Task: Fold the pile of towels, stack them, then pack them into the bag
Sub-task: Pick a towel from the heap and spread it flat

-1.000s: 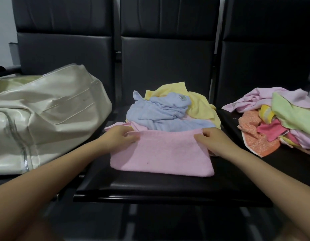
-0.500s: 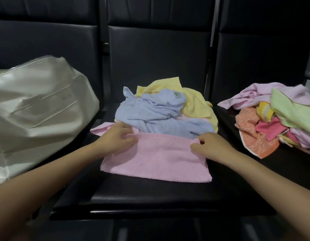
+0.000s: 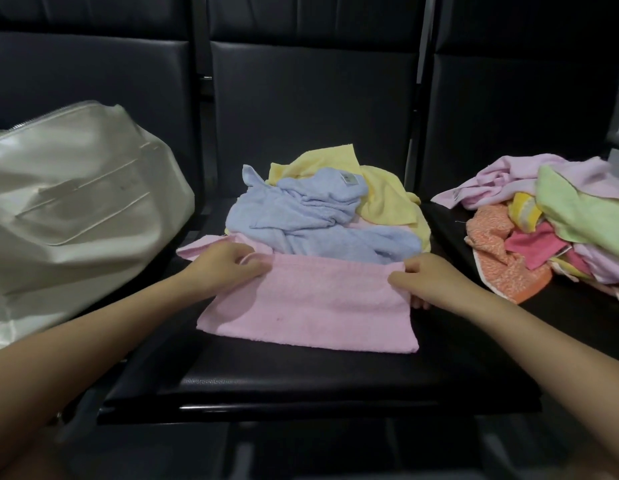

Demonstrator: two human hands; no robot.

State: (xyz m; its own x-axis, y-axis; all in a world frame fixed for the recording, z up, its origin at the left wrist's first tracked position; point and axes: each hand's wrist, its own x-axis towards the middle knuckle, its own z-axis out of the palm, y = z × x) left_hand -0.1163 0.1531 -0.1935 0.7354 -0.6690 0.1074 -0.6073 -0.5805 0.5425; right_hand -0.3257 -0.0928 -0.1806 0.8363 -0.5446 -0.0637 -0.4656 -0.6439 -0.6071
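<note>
Pink towel (image 3: 308, 306), same two-hand (image 3: 228, 268) grip

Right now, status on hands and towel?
Left hand and right hand each pinch the pink towel, far edge. Blue towel heaped right behind it.

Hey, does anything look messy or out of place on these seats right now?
Nothing is damaged or spilled. The blue towel and yellow towel lie crumpled behind the pink towel that both hands, left hand and right hand, are pinching. On the right seat, the unfolded pile sprawls loosely.
</note>
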